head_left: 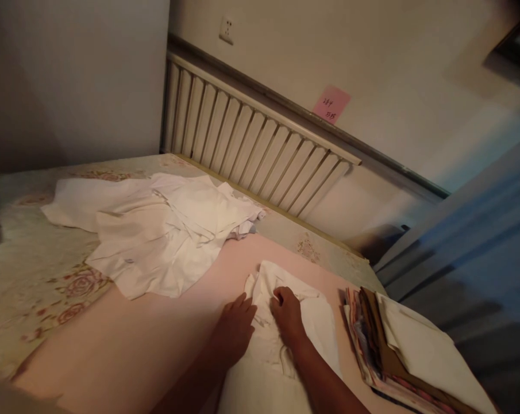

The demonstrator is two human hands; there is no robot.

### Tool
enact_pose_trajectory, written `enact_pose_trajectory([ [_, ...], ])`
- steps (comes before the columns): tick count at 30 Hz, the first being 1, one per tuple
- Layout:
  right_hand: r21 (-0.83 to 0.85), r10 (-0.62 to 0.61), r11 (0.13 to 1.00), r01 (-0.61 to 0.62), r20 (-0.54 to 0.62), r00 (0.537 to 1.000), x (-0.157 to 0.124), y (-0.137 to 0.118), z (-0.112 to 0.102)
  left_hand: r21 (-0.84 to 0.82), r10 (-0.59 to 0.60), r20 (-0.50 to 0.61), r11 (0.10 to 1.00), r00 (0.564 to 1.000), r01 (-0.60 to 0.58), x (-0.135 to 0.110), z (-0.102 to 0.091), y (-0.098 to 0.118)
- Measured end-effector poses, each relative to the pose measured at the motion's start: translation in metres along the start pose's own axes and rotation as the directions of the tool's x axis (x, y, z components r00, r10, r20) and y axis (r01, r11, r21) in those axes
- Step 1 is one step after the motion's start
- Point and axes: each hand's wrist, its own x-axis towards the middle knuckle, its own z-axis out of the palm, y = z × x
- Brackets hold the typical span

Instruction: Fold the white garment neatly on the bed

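Observation:
A white garment (320, 322) lies partly folded on the pink cloth in front of me, its fabric creased near my hands. My left hand (238, 330) rests at the garment's left edge with its fingers stretched out over the cloth. Just to the right, my right hand (288, 315) has its fingers curled in a pinch on the garment's fabric. The lower part of the garment runs down between my forearms.
Loose white garments (169, 230) are heaped at the left on the flowered bed cover (76, 287) and pink cloth (134, 339). A stack of folded clothes (415, 351) stands at right. Beyond are a radiator (251, 138) and blue curtain (470, 247).

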Motion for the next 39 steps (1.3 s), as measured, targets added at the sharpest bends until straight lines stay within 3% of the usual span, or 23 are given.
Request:
enact_pose_trajectory([
  [5, -0.072, -0.159, 0.985, 0.157, -0.014, 0.987, -0.008, 0.005, 0.005, 0.017, -0.016, 0.02, 1.0, 1.0, 0.015, 0.001, -0.001, 0.001],
  [10, -0.056, -0.198, 0.979, 0.196, -0.031, 0.98, -0.012, 0.011, 0.009, 0.039, -0.015, 0.043, 0.999, 0.999, 0.013, 0.0, 0.002, 0.0],
  [17, -0.032, -0.046, 0.998, 0.046, 0.022, 0.999, -0.004, -0.005, -0.001, 0.018, -0.023, 0.019, 1.0, 1.0, 0.022, 0.0, 0.01, -0.003],
  [24, -0.106, 0.089, 0.991, -0.078, 0.098, 0.991, 0.024, -0.009, -0.012, 0.057, -0.065, 0.139, 0.997, 0.988, 0.058, 0.005, 0.007, 0.0],
  [29, 0.047, 0.068, 0.996, -0.073, 0.11, 0.992, 0.028, 0.004, -0.004, 0.082, -0.056, 0.183, 0.996, 0.981, 0.041, 0.008, 0.009, -0.006],
  [34, 0.316, 0.037, 0.947, -0.063, 0.088, 0.995, 0.025, 0.016, 0.001, 0.025, -0.02, 0.08, 1.0, 0.997, 0.018, 0.007, 0.013, -0.016],
  [37, 0.378, 0.041, 0.922, -0.086, 0.126, 0.991, 0.027, 0.018, -0.004, -0.113, -0.159, 0.008, 0.981, 0.987, 0.159, 0.014, 0.004, -0.013],
  [39, 0.411, 0.047, 0.906, -0.103, 0.144, 0.988, 0.028, 0.018, -0.008, -0.21, -0.321, -0.016, 0.927, 0.947, 0.31, 0.027, -0.006, -0.01],
])
